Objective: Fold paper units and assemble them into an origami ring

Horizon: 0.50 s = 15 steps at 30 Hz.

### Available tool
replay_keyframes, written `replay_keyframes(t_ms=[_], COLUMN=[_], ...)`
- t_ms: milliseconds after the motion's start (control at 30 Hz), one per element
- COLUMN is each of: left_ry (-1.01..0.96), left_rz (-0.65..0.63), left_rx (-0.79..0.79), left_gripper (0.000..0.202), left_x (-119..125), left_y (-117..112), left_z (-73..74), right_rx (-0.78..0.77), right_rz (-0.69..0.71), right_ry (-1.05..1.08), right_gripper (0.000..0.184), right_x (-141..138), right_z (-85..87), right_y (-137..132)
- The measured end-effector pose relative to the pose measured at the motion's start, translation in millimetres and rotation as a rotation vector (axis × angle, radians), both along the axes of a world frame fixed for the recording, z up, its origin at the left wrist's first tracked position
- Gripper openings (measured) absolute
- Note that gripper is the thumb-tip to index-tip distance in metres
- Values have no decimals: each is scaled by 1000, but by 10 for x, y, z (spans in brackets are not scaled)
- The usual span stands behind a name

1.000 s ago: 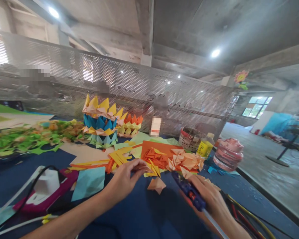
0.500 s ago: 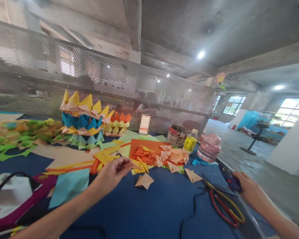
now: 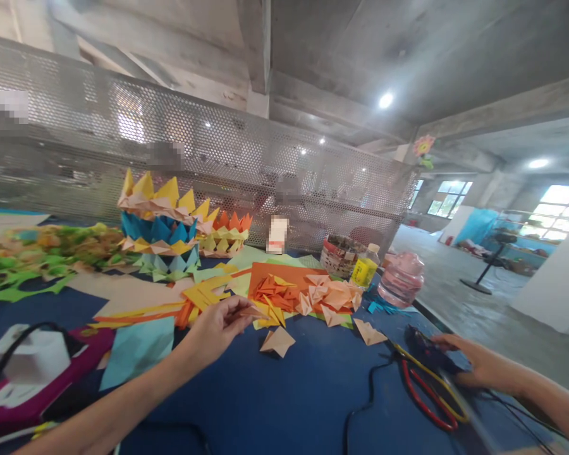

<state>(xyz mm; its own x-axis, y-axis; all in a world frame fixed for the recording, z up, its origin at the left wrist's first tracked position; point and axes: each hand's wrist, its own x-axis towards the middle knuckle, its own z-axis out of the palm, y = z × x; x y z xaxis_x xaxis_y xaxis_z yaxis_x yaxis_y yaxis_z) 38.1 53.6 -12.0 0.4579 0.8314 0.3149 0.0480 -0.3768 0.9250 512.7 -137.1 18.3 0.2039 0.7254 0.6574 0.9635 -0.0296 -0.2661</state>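
My left hand (image 3: 225, 320) is above the middle of the table, its thumb and fingers pinching a small folded peach paper piece (image 3: 252, 312). Just beyond its fingertips lie yellow folded pieces (image 3: 271, 314). A loose peach triangle (image 3: 278, 342) rests on the blue tabletop to their front. At the table's right edge, my right hand (image 3: 469, 360) is closed around the rear of a dark blue-purple tool (image 3: 429, 349) that looks like a glue gun; motion blurs its shape. Scissors (image 3: 431, 392) with red and yellow handles lie beside it.
Stacked paper crowns (image 3: 164, 224) stand at the back left. Orange and peach folded pieces (image 3: 329, 296) are heaped mid-table, near a woven basket (image 3: 342, 256), a yellow-labelled bottle (image 3: 365, 268) and a pink jug (image 3: 401, 279). A black cord (image 3: 370, 385) crosses the front. A perforated metal panel (image 3: 208, 145) borders the back.
My right hand and the dark tool have shifted, with the tool's visible part now further left and the hand turned more level. My left hand keeps its pinch, nearly still.
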Motion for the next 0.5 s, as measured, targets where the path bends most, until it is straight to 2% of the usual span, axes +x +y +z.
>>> replay_keyframes(t_ms=[33,100,133,167,200,233,300,367,433,500], left_ry=[-3,2,8,13,17,17,5,-4,-5,-9], left_rz=[1,-7,-11,-13,-16,-18,-18,-17,-20,-25], left_rx=[0,4,7,10,11,10,7,3,2,-4], left_gripper=[31,30,30,29,29,30,30,31,32,33], left_x=[2,5,8,11,14,17,20,18,11,2], left_y=[-6,-18,-22,-26,-27,-26,-19,-6,8,18], left_z=[10,26,30,30,27,20,-2,-23,-33,-30], right_rx=[-65,-289,-322,-287,-233,-235,-310,-410,-508,-566], right_rz=[-47,-187,-293,-311,-258,-132,127,287,363,446], right_ry=[-4,-69,-160,-266,-328,-330,-245,-175,-104,-46], right_gripper=[43,30,26,27,31,35,35,43,51,57], right_x=[66,85,1,-158,-391,-684,-1355,-1968,-2379,-2570], right_z=[79,279,375,450,495,508,453,348,261,223], right_y=[-25,-46,-36,-13,25,75,209,383,589,807])
